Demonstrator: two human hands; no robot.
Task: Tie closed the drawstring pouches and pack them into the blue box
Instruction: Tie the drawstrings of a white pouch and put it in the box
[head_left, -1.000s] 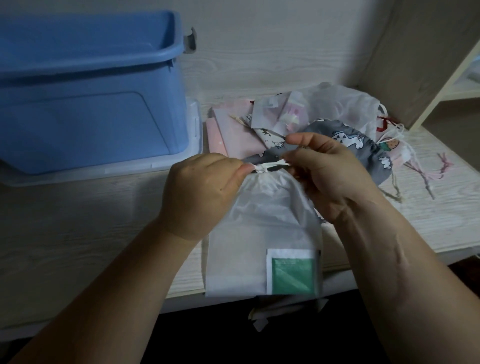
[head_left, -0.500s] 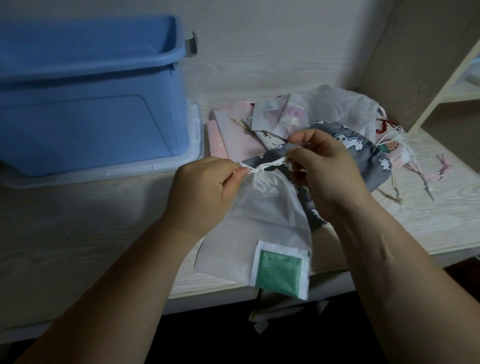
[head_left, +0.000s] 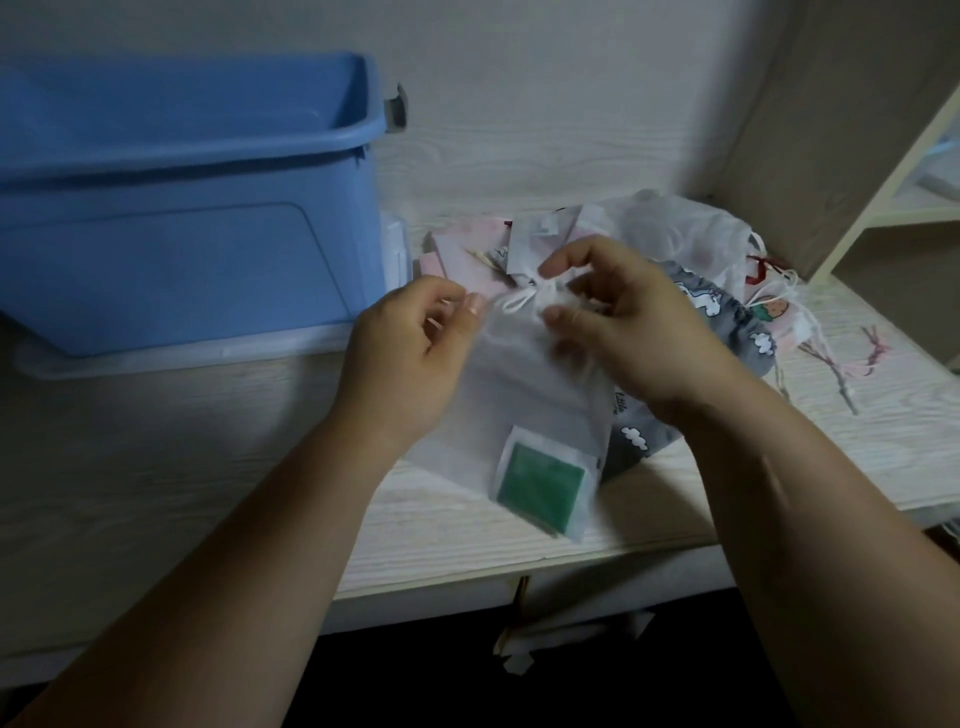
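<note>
A sheer white drawstring pouch (head_left: 524, 395) with a green label at its lower corner lies tilted on the wooden desk. Its neck is gathered, with a white cord (head_left: 514, 301) knotted there. My left hand (head_left: 410, 353) pinches the cord's left end between thumb and fingers. My right hand (head_left: 628, 322) pinches the gathered neck of the pouch just right of the knot. The blue box (head_left: 187, 218) stands open at the back left, apart from both hands.
Behind my hands lies a heap of other pouches: a grey one with white animals (head_left: 727, 322), a sheer white one (head_left: 680, 234) and pink ones (head_left: 457, 260). Loose cords (head_left: 841, 364) trail to the right. A pale shelf unit (head_left: 893, 171) rises at the far right.
The pouch has swung further left at its bottom and lies flatter on the desk. My right hand moved from the cord to the gathered neck. My left hand drew slightly left.
</note>
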